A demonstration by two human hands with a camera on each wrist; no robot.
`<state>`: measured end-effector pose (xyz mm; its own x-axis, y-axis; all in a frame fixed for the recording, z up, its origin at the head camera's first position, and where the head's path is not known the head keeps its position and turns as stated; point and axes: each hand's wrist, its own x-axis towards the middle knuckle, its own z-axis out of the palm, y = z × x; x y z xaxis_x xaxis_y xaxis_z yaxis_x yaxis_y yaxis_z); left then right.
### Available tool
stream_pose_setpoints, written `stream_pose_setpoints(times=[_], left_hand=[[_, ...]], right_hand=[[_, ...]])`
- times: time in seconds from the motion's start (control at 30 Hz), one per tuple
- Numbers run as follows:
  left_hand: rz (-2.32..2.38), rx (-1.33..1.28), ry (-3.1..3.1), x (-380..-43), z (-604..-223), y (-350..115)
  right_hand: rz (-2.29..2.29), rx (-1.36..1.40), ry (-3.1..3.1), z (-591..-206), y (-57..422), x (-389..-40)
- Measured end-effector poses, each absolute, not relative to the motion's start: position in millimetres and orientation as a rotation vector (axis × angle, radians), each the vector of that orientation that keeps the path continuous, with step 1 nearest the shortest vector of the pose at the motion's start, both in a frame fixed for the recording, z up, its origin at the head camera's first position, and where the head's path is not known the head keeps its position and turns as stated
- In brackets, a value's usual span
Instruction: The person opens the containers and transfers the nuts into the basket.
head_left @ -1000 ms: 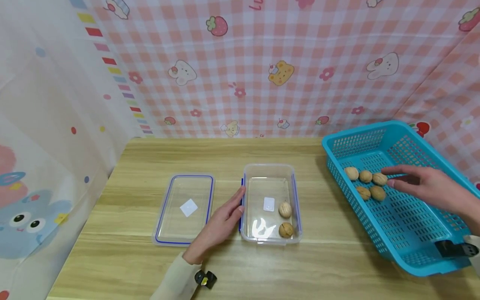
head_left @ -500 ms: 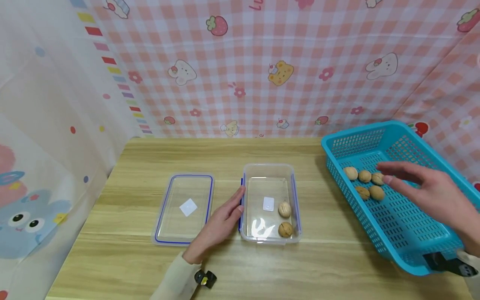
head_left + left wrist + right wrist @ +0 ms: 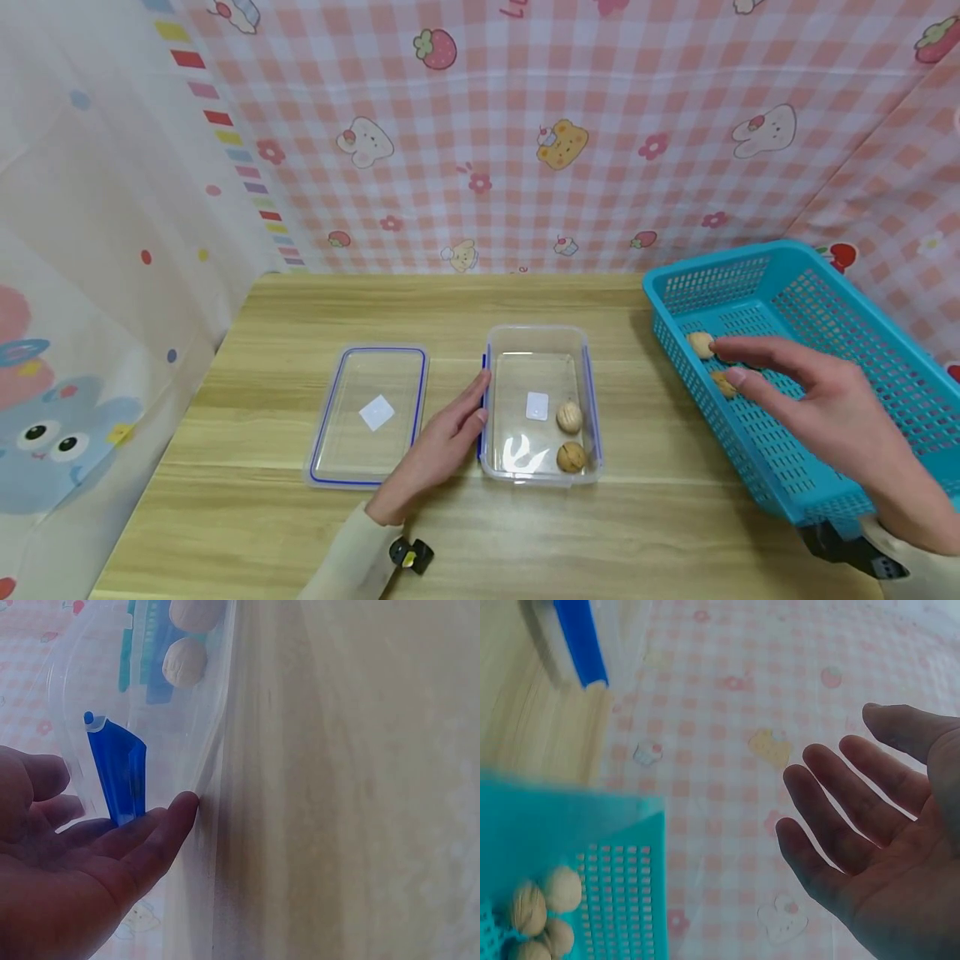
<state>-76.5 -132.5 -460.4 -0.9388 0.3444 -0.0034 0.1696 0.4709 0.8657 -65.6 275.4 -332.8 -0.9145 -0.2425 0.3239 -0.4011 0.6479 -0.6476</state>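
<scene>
A clear plastic container [image 3: 525, 375] with a blue clip stands mid-table, two walnuts [image 3: 570, 437] in its right front part. My left hand [image 3: 438, 442] rests its straight fingers against the container's left side; in the left wrist view they touch near the blue clip [image 3: 120, 772]. At the right, my right hand [image 3: 832, 408] hovers over a turquoise basket [image 3: 720, 261], thumb and fingers spread apart. Two walnuts [image 3: 701, 345] show beside its fingertips; it hides others. Several walnuts [image 3: 561, 889] appear in the right wrist view, apart from the hand, whose palm holds nothing.
A clear lid [image 3: 345, 450] with a blue seal lies left of the container. The basket's raised walls stand at the table's right side. Behind the wooden table [image 3: 450, 308] hangs a pink checked cloth [image 3: 510, 108].
My right hand has drawn back slightly, then moved left and toward me over the walnuts, covering several of them. The left hand, container and lid stay in place.
</scene>
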Motion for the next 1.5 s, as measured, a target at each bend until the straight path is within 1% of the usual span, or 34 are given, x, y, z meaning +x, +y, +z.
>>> stream_pose_setpoints(times=[0.27,0.57,0.8,0.9,1.17,1.5], left_hand=[[1.458,0.461,2.537,-77.0,-461.9,-133.0],[1.469,0.454,2.531,-77.6,-461.3,-133.7],[1.467,0.451,2.531,-77.6,-461.8,-133.4],[1.470,0.446,2.530,-77.3,-461.9,-133.2],[1.493,0.470,2.537,-77.0,-462.8,-133.2],[1.489,0.465,2.541,-76.9,-462.8,-132.7]], right_hand=[[1.110,0.637,-2.585,-341.2,250.3,-58.9],[1.147,0.738,-2.572,-356.9,225.0,-60.2],[1.244,0.759,-2.585,-372.7,207.4,-61.2],[1.220,0.770,-2.601,-379.2,199.8,-62.9],[1.095,0.870,-2.593,-393.7,184.4,-72.9],[0.980,1.103,-2.538,-407.7,169.8,-93.8]])
